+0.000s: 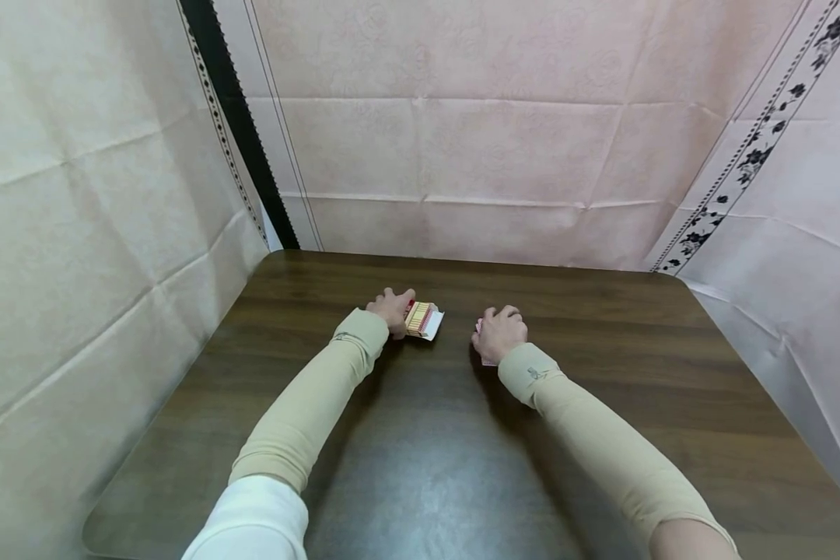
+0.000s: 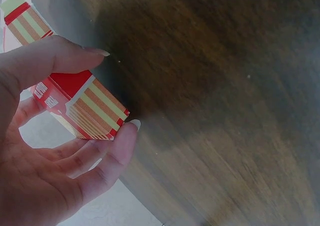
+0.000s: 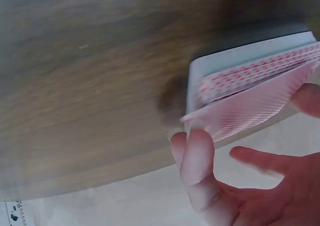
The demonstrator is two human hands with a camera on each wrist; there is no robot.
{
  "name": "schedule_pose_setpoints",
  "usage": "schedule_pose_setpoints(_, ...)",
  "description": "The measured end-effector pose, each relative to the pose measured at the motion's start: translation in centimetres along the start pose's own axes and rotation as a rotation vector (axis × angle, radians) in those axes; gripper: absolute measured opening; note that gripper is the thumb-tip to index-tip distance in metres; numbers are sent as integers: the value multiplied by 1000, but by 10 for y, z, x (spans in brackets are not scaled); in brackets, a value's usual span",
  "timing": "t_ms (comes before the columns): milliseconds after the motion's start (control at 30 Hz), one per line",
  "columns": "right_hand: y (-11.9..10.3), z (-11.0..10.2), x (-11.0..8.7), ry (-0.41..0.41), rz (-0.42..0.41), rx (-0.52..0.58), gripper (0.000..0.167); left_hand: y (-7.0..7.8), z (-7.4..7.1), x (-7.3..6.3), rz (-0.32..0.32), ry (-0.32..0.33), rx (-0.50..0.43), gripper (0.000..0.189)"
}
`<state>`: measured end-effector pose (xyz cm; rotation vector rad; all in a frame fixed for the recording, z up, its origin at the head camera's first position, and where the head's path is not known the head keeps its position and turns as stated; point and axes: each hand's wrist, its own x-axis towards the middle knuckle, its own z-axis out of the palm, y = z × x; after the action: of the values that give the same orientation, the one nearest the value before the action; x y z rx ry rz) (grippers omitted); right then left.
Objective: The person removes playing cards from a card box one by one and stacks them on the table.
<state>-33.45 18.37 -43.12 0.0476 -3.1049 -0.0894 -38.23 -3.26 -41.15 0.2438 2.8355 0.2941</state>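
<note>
My left hand grips a small cardboard playing-card box over the far middle of the table. Up close in the left wrist view, the box is red with cream and tan stripes, thumb on one side and fingertips along the other. A pale flap sticks out at its far end. To the right, my right hand holds a deck of playing cards with pink-and-white patterned backs. In the right wrist view the deck's cards are spread unevenly, one tilted away from the rest. The hand mostly covers the deck in the head view.
The dark wood table has rounded corners. Pale cloth sheets hang behind it and along both sides. A black strip runs down at the back left, and a floral border at the right.
</note>
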Motion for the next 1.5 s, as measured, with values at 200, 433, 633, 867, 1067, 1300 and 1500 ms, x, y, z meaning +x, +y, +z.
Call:
schedule_pose_setpoints(200,-4,0,3,-6,38,-37,55,3,-3,-4,8,15,-13,72)
schedule_pose_setpoints(433,1,-1,8,-48,60,-20,56,4,-3,-5,17,8,-18,71)
schedule_pose_setpoints(633,3,0,11,-76,49,-2,54,6,-2,-3,20,6,-27,73)
schedule_pose_setpoints(867,4,3,11,-66,24,13,47,7,-1,-3,14,-1,-31,73)
schedule_pose_setpoints(1067,3,4,11,-55,16,-3,47,5,-1,-3,11,-5,-35,73)
schedule_pose_setpoints(1300,2,-2,9,59,-96,8,54,6,-2,-4,23,5,-41,72)
schedule_pose_setpoints(1500,-5,-8,2,189,-493,187,42,8,-3,-3,15,2,-39,74)
